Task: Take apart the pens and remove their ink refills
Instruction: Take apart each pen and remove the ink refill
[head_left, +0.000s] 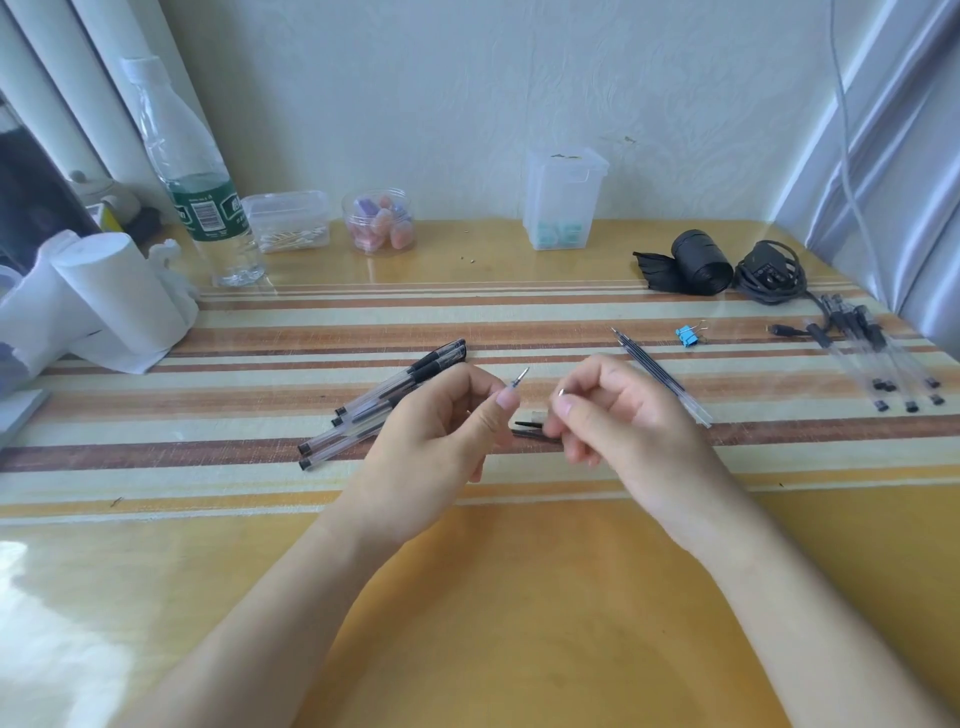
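My left hand (441, 431) grips a pen whose bare refill tip (520, 378) sticks up past my thumb; the barrel is hidden in my fist. My right hand (613, 410) pinches a small metal nose cone (562, 393) a short way right of that tip. Several whole clear pens with black caps (384, 405) lie on the table left of my left hand. Removed dark ink refills (649, 366) lie behind my right hand. Several empty clear barrels (878, 358) rest at the far right. A black cap (530, 427) lies between my hands on the table.
A blue binder clip (688, 335) lies near the refills. At the back stand a water bottle (202, 176), clear boxes (563, 197), a jar (379, 221), a black tape roll (698, 262) and a coiled cable (769, 273). White paper rolls (104, 296) sit left.
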